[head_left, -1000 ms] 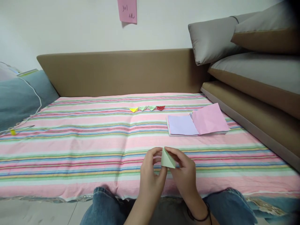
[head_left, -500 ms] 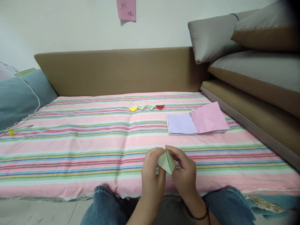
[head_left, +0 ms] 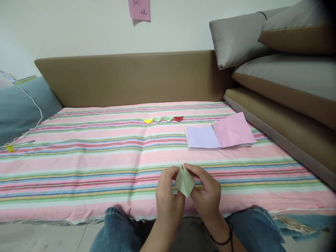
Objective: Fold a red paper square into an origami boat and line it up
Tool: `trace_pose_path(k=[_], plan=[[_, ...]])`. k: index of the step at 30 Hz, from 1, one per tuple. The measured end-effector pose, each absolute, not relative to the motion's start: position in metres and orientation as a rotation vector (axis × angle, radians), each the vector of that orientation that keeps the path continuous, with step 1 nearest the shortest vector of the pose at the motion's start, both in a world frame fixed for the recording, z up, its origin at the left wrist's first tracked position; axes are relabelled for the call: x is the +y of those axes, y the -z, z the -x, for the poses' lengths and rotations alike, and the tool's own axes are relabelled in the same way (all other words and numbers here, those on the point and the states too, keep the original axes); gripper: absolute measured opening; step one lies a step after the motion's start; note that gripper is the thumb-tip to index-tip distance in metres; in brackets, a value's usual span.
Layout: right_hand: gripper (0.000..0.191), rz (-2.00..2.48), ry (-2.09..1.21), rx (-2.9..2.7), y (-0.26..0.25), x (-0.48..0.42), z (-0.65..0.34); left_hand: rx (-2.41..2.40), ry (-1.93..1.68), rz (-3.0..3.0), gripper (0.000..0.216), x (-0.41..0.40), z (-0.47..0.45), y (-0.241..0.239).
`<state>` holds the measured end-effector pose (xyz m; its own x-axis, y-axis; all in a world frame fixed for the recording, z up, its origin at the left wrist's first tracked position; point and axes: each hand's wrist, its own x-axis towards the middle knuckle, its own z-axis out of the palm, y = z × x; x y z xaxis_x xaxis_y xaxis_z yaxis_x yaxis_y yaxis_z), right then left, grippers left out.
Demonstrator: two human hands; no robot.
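A small folded piece of light green paper [head_left: 184, 182] is pinched from both sides above the near edge of the striped bed. My left hand [head_left: 168, 197] grips its left side with thumb and fingers closed. My right hand [head_left: 207, 196], a black band at its wrist, pinches the right side the same way. The paper's point faces down between my hands.
A row of small folded paper pieces, yellow [head_left: 148, 121], two green and a red one [head_left: 179, 118], lies mid-bed. A pad of coloured sheets [head_left: 217, 134] lies to the right. Brown and grey cushions [head_left: 283, 80] are stacked at right, a blue pillow [head_left: 21, 105] at left, a pink note [head_left: 139, 9] on the wall.
The green paper has been turned and reshaped between my fingers, its lower point now hanging lower. Both hands stayed in nearly the same place.
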<state>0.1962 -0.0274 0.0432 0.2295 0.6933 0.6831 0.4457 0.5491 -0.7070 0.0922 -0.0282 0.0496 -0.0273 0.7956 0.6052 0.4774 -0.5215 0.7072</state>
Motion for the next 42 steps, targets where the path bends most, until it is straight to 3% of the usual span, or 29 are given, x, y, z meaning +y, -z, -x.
trace_pose_path(k=[8, 14, 31, 36, 42], plan=[[0.024, 1.019, -0.026, -1.468, -0.051, -0.026, -0.202, 1.243, -1.653, -2.21, 0.035, -0.03, -0.094, -0.046], [0.017, 1.053, -0.074, -1.496, -0.054, -0.026, -0.207, 1.163, -1.663, -2.281, 0.042, -0.032, -0.096, -0.042], [0.01, 1.084, -0.071, -1.43, -0.056, -0.027, -0.205, 1.156, -1.648, -2.215, 0.035, -0.033, -0.099, -0.046], [0.013, 1.032, -0.072, -1.43, -0.052, -0.025, -0.207, 1.123, -1.659, -2.225, 0.035, -0.033, -0.099, -0.047], [0.024, 1.001, -0.32, -1.446, -0.05, -0.023, -0.207, 1.172, -1.634, -2.114, 0.032, -0.031, -0.096, -0.05]])
